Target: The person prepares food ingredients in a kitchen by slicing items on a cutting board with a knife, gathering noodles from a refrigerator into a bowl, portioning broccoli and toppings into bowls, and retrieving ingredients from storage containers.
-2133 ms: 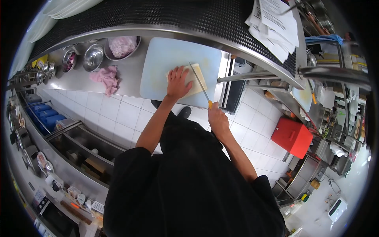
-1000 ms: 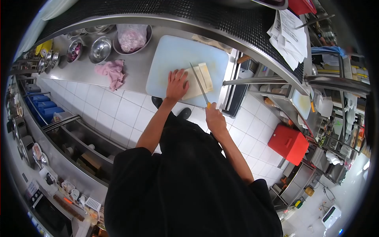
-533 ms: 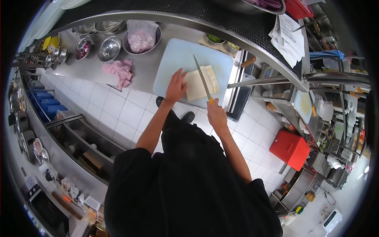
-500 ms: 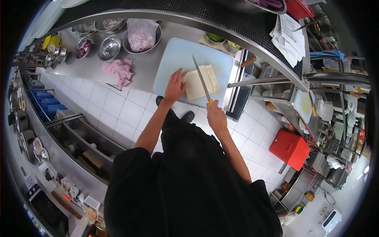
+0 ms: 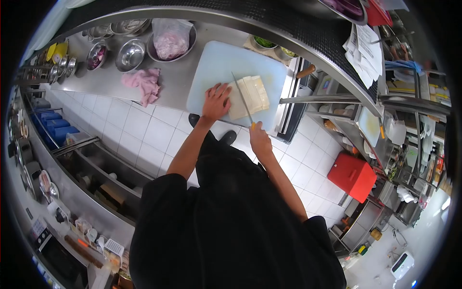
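On a pale blue cutting board (image 5: 207,62) lies a flat, cream-coloured slab of food (image 5: 237,107), its exact kind unclear. Strips (image 5: 257,91) cut from it lie against its right side. My right hand (image 5: 260,139) is closed round the yellow handle of a long kitchen knife (image 5: 242,96). The blade lies across the slab, left of the strips, its tip pointing away from me. My left hand (image 5: 216,102) rests at the slab's left edge, fingers bent but apart, pressing on the slab and board and gripping nothing.
Left of the board are a pink cloth (image 5: 144,85), a steel bowl (image 5: 130,55), and a bowl with a bagged pale food (image 5: 171,43). Bowls of greens (image 5: 263,42) stand behind the board. A metal shelf (image 5: 211,17) overhangs the counter. A red bin (image 5: 351,177) stands at right.
The knife has shifted left over the slab, and another strip now shows to its right. My left hand's fingers have drawn in and bent more. The view has shifted slightly.
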The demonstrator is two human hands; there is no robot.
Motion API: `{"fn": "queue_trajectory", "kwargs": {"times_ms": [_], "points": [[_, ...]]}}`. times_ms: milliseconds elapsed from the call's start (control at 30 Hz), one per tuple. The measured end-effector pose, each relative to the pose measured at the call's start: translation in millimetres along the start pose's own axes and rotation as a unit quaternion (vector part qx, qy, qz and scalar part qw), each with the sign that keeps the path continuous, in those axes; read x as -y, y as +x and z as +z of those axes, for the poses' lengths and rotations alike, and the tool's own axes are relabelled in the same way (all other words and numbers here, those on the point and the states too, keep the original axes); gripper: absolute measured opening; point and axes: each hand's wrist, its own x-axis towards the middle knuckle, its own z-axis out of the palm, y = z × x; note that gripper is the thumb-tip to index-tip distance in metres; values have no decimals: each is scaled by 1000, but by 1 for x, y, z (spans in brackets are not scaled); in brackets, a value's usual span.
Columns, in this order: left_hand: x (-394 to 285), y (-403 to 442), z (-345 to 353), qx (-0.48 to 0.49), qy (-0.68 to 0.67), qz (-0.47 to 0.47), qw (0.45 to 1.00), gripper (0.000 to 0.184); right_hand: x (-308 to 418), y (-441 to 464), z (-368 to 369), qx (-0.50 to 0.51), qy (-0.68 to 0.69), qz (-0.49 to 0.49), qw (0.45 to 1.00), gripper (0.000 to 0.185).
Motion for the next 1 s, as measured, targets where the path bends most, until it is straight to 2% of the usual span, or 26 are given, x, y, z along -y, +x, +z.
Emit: {"fn": "queue_trajectory", "kwargs": {"times_ms": [200,300,400,500,600,700,767,900,1000], "points": [[5,-1,6,24,-6,-21,999,48,-4,36,18,-32,-6,-7,999,39],[9,-1,1,6,-72,-31,997,48,-1,28,18,-30,-3,-21,999,40],[3,3,-7,-54,-142,-70,986,42,-8,18,23,-30,0,-17,999,40],[4,15,-2,-63,-148,-96,982,37,-8,19,29,-36,4,-14,999,40],[6,27,2,-16,-152,-71,986,31,-8,15,15,-53,1,-22,998,38],[10,25,9,-33,-161,-66,984,28,-1,-5,-6,-64,-14,-35,997,40],[14,23,7,-10,-170,-67,983,27,8,-19,-19,-59,-28,-28,997,46],[15,19,3,22,-170,-67,983,29,17,-31,-26,-65,-34,-29,997,44],[6,11,0,-97,-217,-112,965,32,20,-30,-24,-44,-32,-29,998,42]]}}
